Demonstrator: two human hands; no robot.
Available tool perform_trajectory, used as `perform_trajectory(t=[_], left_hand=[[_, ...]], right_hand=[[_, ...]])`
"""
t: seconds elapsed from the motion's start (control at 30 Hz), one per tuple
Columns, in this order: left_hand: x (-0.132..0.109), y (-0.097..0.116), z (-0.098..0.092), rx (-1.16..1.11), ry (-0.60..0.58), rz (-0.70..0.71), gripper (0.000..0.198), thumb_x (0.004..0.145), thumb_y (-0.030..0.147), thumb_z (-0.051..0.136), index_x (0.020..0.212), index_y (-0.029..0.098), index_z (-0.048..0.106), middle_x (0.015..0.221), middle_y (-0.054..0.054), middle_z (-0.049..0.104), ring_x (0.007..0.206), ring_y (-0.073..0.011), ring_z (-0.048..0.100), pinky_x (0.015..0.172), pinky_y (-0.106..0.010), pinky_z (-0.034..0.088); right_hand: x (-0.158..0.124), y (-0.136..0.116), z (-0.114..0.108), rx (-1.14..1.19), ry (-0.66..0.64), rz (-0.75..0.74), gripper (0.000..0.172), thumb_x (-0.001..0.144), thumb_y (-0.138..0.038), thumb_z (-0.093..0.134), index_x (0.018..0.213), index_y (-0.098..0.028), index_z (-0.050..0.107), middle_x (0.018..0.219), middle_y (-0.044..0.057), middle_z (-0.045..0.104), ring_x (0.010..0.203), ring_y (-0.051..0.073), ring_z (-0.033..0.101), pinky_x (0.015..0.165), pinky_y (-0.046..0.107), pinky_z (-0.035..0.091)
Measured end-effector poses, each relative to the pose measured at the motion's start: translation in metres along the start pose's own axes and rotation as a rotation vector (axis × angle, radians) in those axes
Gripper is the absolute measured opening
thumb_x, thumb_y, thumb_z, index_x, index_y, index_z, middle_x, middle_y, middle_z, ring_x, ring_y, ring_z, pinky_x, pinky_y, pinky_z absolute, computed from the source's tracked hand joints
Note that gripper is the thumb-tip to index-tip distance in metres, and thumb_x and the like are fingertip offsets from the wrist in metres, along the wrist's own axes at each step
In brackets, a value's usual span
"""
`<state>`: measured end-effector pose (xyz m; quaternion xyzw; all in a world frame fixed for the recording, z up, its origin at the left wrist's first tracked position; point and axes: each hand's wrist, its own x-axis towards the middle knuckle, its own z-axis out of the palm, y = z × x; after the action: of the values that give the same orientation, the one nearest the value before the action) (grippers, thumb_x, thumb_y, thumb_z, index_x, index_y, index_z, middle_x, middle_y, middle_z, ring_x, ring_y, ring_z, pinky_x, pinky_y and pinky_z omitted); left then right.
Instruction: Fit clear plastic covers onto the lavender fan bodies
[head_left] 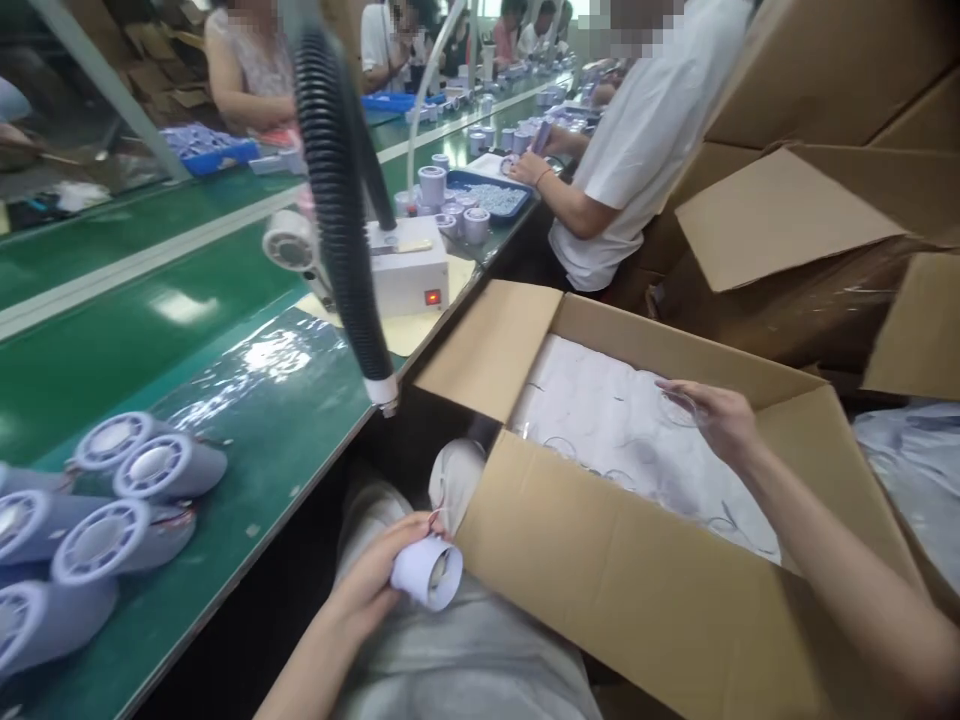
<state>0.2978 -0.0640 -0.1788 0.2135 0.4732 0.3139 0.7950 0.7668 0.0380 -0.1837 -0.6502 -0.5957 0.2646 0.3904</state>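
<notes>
Head view looks down over my lap, where my left hand [371, 590] has its fingers curled round a small white cylinder [429, 572], its open end turned toward the camera. That piece sits just above my thighs, close to the near wall of an open cardboard box [637, 590] that stands to my right. My right hand [716, 418] is stretched out over the box, thumb and fingers pinching what seems to be a clear ring [679, 408], though it is too blurred and see-through to be sure. Below it the box is lined with a crumpled white plastic sheet [592, 410], with more faint clear circles lying on it.

On the green table [150, 340] to my left lies a cluster of similar white housings [112, 510] on their sides, touching one another. A black ribbed hose [337, 200] hangs down over the table edge, in front of a white unit with a red switch [409, 270]. Farther along, a person in a white shirt [645, 140] works at the same table
</notes>
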Motion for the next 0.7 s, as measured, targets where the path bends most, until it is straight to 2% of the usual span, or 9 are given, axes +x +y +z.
perform_trajectory(t=[0.07, 0.13, 0.2, 0.23, 0.3, 0.4, 0.5, 0.57, 0.7], left_hand=[[0.006, 0.003, 0.0, 0.087, -0.037, 0.009, 0.023, 0.076, 0.035, 0.068, 0.083, 0.013, 0.066, 0.079, -0.004, 0.063, 0.06, -0.0097, 0.057, 0.05, -0.018, 0.045], [0.009, 0.006, 0.0, 0.147, -0.054, 0.002, 0.026, 0.077, 0.037, 0.064, 0.087, 0.014, 0.067, 0.08, -0.004, 0.063, 0.052, -0.0083, 0.053, 0.039, -0.017, 0.036], [0.009, 0.008, 0.0, 0.174, -0.056, 0.001, 0.027, 0.075, 0.036, 0.065, 0.088, 0.013, 0.068, 0.08, -0.004, 0.063, 0.049, -0.0079, 0.051, 0.035, -0.017, 0.03], [0.008, 0.009, 0.001, 0.196, -0.058, 0.006, 0.027, 0.074, 0.036, 0.065, 0.088, 0.012, 0.069, 0.078, -0.004, 0.063, 0.048, -0.0076, 0.05, 0.035, -0.017, 0.029], [0.002, 0.012, 0.002, 0.255, -0.056, 0.034, 0.027, 0.075, 0.035, 0.066, 0.087, 0.012, 0.071, 0.074, -0.004, 0.062, 0.047, -0.0073, 0.047, 0.038, -0.018, 0.029], [-0.012, 0.016, 0.003, 0.382, -0.024, 0.173, 0.018, 0.074, 0.03, 0.07, 0.081, 0.015, 0.075, 0.082, -0.005, 0.064, 0.067, -0.0125, 0.055, 0.057, -0.021, 0.043], [-0.028, 0.022, 0.003, 0.731, 0.063, 0.481, 0.013, 0.079, 0.028, 0.067, 0.084, 0.021, 0.077, 0.095, -0.007, 0.064, 0.094, -0.0202, 0.056, 0.086, -0.03, 0.043], [-0.035, 0.024, 0.001, 0.899, 0.118, 0.615, 0.017, 0.082, 0.031, 0.064, 0.091, 0.022, 0.076, 0.094, -0.007, 0.063, 0.093, -0.0211, 0.057, 0.087, -0.033, 0.042], [-0.037, 0.021, -0.009, 0.795, 0.161, 0.664, 0.037, 0.067, 0.036, 0.08, 0.1, 0.021, 0.073, 0.093, -0.006, 0.061, 0.086, -0.0199, 0.058, 0.077, -0.031, 0.045]], right_hand=[[-0.029, -0.038, 0.02, 0.136, -0.125, -0.1, 0.075, 0.097, -0.063, 0.016, 0.06, -0.018, 0.064, 0.087, 0.017, 0.07, 0.086, 0.029, 0.068, 0.072, 0.042, 0.053], [-0.061, -0.082, 0.048, 0.221, -0.335, -0.231, 0.075, 0.094, -0.07, 0.018, 0.079, -0.022, 0.073, 0.086, 0.012, 0.071, 0.084, 0.027, 0.07, 0.07, 0.038, 0.056], [-0.092, -0.126, 0.081, 0.108, -0.665, -0.48, 0.048, 0.095, -0.06, 0.042, 0.115, -0.025, 0.069, 0.111, 0.01, 0.067, 0.097, 0.027, 0.067, 0.079, 0.038, 0.057], [-0.104, -0.145, 0.098, -0.046, -0.705, -0.535, 0.042, 0.095, -0.051, 0.05, 0.128, -0.028, 0.061, 0.121, 0.01, 0.063, 0.104, 0.027, 0.064, 0.085, 0.04, 0.056], [-0.121, -0.173, 0.131, -0.246, -0.614, -0.668, 0.046, 0.093, -0.043, 0.057, 0.136, -0.027, 0.053, 0.126, 0.013, 0.059, 0.105, 0.03, 0.063, 0.083, 0.045, 0.057], [-0.126, -0.192, 0.167, -0.413, -0.531, -0.713, 0.04, 0.084, -0.029, 0.069, 0.123, -0.023, 0.063, 0.13, 0.016, 0.054, 0.105, 0.034, 0.06, 0.078, 0.051, 0.058], [-0.121, -0.195, 0.187, -0.33, -0.62, -0.672, 0.016, 0.072, -0.015, 0.079, 0.085, -0.021, 0.071, 0.123, 0.012, 0.056, 0.108, 0.033, 0.057, 0.082, 0.05, 0.056], [-0.12, -0.196, 0.193, -0.155, -0.717, -0.585, 0.014, 0.072, -0.017, 0.081, 0.072, -0.02, 0.067, 0.116, 0.008, 0.057, 0.104, 0.028, 0.059, 0.084, 0.045, 0.055], [-0.124, -0.204, 0.194, 0.091, -0.718, -0.396, 0.026, 0.092, -0.033, 0.06, 0.071, -0.019, 0.065, 0.098, 0.005, 0.055, 0.084, 0.019, 0.06, 0.074, 0.035, 0.054]])
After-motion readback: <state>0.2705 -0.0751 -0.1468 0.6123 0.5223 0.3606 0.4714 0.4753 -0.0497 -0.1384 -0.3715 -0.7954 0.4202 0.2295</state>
